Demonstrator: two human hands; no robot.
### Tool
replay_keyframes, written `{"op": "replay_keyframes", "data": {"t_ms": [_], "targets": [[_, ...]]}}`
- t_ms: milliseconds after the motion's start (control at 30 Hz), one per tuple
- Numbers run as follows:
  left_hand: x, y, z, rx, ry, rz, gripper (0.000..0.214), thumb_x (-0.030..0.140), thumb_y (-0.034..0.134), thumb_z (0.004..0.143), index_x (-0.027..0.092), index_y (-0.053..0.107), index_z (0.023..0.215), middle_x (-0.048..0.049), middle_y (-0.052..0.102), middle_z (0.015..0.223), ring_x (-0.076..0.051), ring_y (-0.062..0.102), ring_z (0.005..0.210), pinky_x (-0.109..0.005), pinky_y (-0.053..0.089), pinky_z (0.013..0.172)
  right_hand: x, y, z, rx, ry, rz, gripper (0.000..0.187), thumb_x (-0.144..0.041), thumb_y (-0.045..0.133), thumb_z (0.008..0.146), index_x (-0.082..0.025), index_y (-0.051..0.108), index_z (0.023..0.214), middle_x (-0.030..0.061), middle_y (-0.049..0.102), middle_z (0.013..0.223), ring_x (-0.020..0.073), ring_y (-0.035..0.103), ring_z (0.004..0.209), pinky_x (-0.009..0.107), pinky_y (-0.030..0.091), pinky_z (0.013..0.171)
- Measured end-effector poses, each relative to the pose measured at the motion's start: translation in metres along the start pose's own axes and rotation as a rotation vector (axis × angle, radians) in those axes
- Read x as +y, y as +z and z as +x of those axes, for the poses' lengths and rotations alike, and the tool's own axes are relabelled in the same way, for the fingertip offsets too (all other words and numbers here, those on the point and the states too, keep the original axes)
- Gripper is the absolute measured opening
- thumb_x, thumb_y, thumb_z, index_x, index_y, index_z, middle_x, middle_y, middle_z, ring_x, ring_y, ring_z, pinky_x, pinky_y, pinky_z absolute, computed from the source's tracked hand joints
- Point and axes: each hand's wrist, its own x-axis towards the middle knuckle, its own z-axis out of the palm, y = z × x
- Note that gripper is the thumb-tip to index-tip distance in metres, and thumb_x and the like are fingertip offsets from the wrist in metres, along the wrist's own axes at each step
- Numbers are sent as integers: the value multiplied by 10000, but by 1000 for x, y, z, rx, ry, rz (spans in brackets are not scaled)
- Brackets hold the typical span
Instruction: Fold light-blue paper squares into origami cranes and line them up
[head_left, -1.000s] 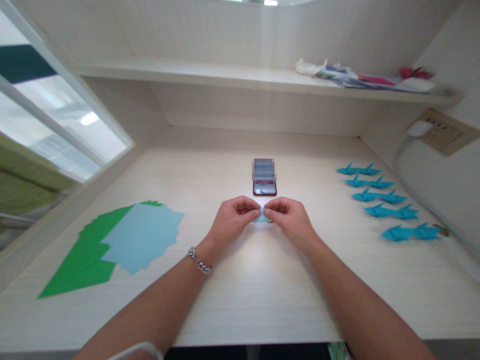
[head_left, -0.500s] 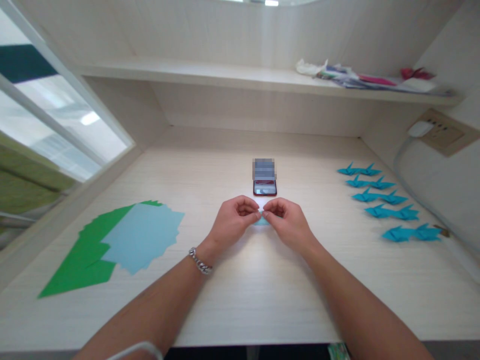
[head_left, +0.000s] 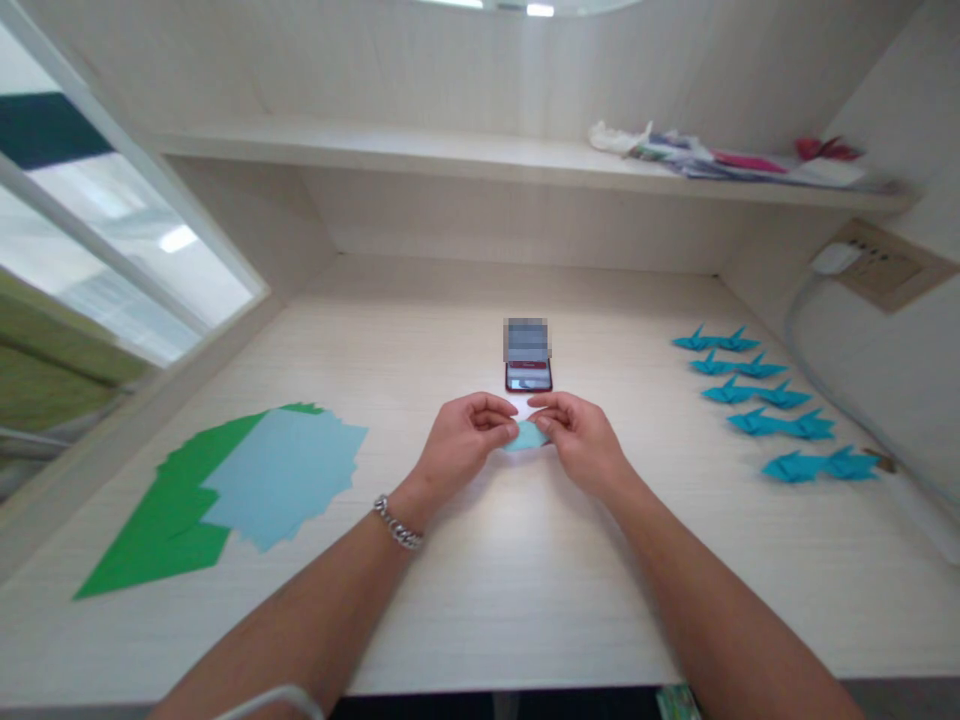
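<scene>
My left hand [head_left: 461, 440] and my right hand [head_left: 581, 438] meet at the middle of the desk [head_left: 480, 600]. Both pinch a small folded piece of light blue paper [head_left: 527, 436] between fingers and thumbs, just above the desk top. My left wrist wears a silver chain bracelet [head_left: 397, 524]. Most of the paper is hidden behind my fingers.
A phone [head_left: 528, 356] lies just beyond my hands. Loose light blue sheets [head_left: 289, 470] lie on green sheets [head_left: 161, 525] at the left. Several blue folded paper cranes [head_left: 757, 395] line the right side. A shelf [head_left: 525, 160] above carries papers; a wall socket [head_left: 874, 262] with a cable sits far right.
My fingers have shifted a little on the blue paper, so more of its folded face shows between my hands. My arms stay in place.
</scene>
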Motion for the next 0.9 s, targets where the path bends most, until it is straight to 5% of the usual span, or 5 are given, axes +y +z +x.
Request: {"op": "replay_keyframes", "data": {"t_ms": [200, 433, 600, 800, 900], "targets": [[-3, -5, 4, 191, 92, 83, 205, 200, 740, 665, 126, 683, 848, -52, 703, 757, -141, 650, 680, -246, 521, 656, -15, 1, -7, 354, -240, -322, 182, -219, 536, 850, -196, 679, 959, 71, 670, 945, 182, 621, 854, 316, 507, 767], [-4, 4, -4, 212, 226, 177, 196, 273, 686, 745, 142, 697, 891, -65, 721, 841, -174, 671, 765, -288, 541, 739, -15, 19, -12, 84, -111, -149, 264, -318, 591, 829, -213, 683, 1054, 74, 680, 1050, 182, 646, 860, 298, 542, 732], [-5, 10, -8, 80, 234, 198, 225, 305, 610, 810, 152, 697, 951, -73, 724, 888, -185, 674, 790, -312, 545, 756, -10, 14, -5, 84, 15, 5, 276, -357, 663, 765, -187, 708, 978, 72, 716, 942, 211, 665, 856, 358, 538, 796], [0, -3, -3, 272, 279, 370, 255, 340, 689, 743, 169, 703, 932, -66, 708, 858, -162, 639, 719, -273, 528, 663, -8, 11, 1, 101, 252, 341, 249, -318, 716, 688, -142, 700, 864, 56, 706, 725, 175, 681, 640, 321, 569, 655], [1, -4, -2, 157, 258, 344, 265, 345, 676, 756, 177, 701, 960, -79, 707, 958, -181, 649, 820, -288, 530, 724, -13, 12, 0, 72, 316, 427, 282, -335, 759, 632, -139, 701, 827, 54, 701, 707, 164, 673, 624, 311, 565, 658]]}}
